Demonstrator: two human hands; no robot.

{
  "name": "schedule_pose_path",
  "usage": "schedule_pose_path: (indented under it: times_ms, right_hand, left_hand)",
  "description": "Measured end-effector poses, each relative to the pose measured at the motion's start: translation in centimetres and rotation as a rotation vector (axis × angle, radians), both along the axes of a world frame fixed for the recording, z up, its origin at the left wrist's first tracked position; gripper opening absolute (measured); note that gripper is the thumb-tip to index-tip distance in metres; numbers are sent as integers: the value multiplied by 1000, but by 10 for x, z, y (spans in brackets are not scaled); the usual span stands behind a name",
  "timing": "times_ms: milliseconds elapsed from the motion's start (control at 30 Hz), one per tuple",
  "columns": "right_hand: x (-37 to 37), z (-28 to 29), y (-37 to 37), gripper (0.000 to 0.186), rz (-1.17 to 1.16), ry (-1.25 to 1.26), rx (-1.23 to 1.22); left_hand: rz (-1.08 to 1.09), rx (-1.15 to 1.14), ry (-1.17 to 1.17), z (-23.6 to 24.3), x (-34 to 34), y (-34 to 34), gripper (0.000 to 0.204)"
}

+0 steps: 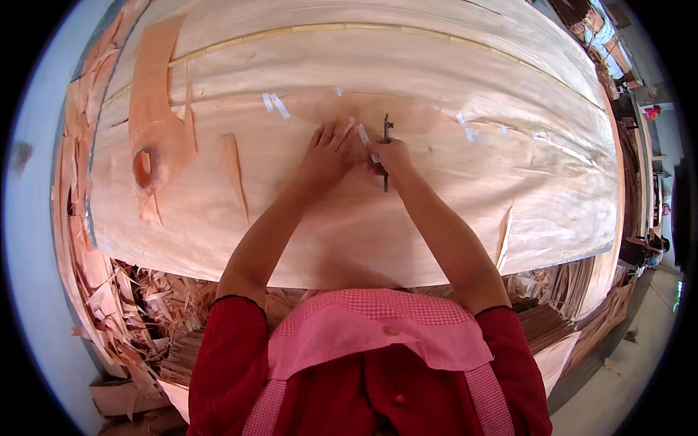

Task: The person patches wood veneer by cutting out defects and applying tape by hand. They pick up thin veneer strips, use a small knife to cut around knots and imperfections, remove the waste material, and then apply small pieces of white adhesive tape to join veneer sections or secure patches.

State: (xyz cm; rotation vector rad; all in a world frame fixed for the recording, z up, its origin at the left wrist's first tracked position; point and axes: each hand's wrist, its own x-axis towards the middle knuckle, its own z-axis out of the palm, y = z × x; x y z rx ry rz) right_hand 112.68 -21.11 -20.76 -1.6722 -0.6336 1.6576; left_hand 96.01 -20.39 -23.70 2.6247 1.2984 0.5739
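A large sheet of pale wood veneer (327, 240) spreads in front of me. My left hand (329, 154) lies flat on it, palm down, fingers stretched out and holding nothing. Close to its right, my right hand (392, 156) is closed round a narrow dark metal tool (387, 125), which has a small knob near its far end; its exact kind is unclear. A short white tape strip (364, 135) shows between the two hands, by the right fingertips; whether they grip it is hidden. More tape pieces (281, 107) lie along a seam beyond my hands.
A torn veneer scrap (153, 80) with a hole lies at left, beside a thin sliver (231, 166). Another sliver (504, 234) lies at near right. A long thin strip (342, 27) crosses the far side. Broken veneer (163, 294) piles up below the near edge.
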Motion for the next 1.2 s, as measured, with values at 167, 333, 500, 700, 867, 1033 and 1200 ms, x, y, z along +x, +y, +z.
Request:
schedule_pose_path:
  times_ms: [167, 333, 500, 700, 867, 1033, 1200]
  right_hand:
    - [2, -3, 4, 14, 233, -384, 104]
    - [48, 20, 15, 13, 538, -762, 223]
    - [127, 10, -24, 12, 21, -310, 98]
    - [147, -15, -11, 13, -62, -309, 56]
    - [132, -4, -7, 13, -157, -137, -16]
    - [147, -4, -10, 15, 167, -624, 66]
    - [175, 25, 9, 14, 230, -753, 137]
  left_hand:
    - [-53, 11, 213, 4, 7, -1, 55]
    - [-126, 35, 338, 15, 9, 8, 56]
    - [-94, -119, -34, 11, 59, 13, 57]
    - [-203, -137, -169, -8, 145, 1, 55]
    - [-235, 63, 62, -13, 143, 5, 53]
    - [-199, 98, 247, -9, 151, 6, 51]
    - [-277, -185, 37, 1, 135, 29, 56]
